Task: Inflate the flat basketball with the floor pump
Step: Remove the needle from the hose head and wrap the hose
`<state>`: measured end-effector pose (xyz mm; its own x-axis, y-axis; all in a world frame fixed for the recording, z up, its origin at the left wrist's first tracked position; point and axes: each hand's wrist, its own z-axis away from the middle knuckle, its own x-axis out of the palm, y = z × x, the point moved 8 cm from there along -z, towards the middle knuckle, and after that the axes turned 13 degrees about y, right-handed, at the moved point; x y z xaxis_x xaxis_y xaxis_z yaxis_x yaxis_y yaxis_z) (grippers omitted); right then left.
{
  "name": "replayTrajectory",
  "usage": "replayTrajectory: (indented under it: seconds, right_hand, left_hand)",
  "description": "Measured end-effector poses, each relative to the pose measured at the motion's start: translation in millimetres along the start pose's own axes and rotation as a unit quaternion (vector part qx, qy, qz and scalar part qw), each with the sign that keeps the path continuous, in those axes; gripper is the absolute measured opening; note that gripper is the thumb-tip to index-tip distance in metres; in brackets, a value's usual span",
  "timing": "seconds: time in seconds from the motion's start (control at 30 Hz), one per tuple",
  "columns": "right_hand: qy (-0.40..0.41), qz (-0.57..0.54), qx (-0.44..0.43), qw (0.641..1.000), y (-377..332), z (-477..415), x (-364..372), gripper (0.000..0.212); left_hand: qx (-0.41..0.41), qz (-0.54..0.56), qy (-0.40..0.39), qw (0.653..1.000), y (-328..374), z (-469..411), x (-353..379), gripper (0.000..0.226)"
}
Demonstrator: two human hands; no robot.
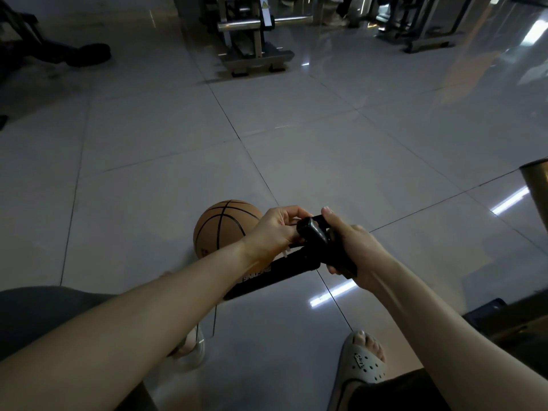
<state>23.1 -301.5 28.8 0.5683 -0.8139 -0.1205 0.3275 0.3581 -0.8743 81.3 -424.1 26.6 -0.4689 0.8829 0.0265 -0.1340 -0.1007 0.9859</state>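
Grips floor pump handle with left hand and right hand, both curled round it; basketball just behind.

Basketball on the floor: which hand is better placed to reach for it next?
Probably the left hand: it is on the same side as the basketball, which lies just beyond it. The right hand grips the other end of the pump handle, farther from the ball.

Both bare forearms reach forward. The right hand grips the pump handle; the left hand pinches its end.
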Motion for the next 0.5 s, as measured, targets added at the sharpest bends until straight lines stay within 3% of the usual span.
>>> replayTrajectory:
  seconds: [0.1,0.2,0.37,0.5]
  right_hand:
    - [-0.012,-0.006,0.012,1.0,-1.5,-0.8,-4.1,0.046]
    - [-0.044,-0.018,0.004,0.999,-7.3,1.4,-3.4,0.035]
    - [-0.031,0.128,-0.089,0.987,-12.3,4.2,0.0,0.048]
    - [-0.022,0.165,-0.102,0.981,-8.3,2.5,-4.0,0.041]
  left_hand:
    - [0.008,-0.021,-0.019,1.0,2.3,-2.9,-1.8,0.009]
    - [0.005,-0.06,-0.036,0.998,10.9,-9.3,-5.5,0.02]
    - [0.015,-0.172,-0.047,0.984,12.7,-22.4,-10.4,0.013]
    - [-0.055,-0.118,-0.09,0.987,-3.7,-20.9,-6.9,0.026]
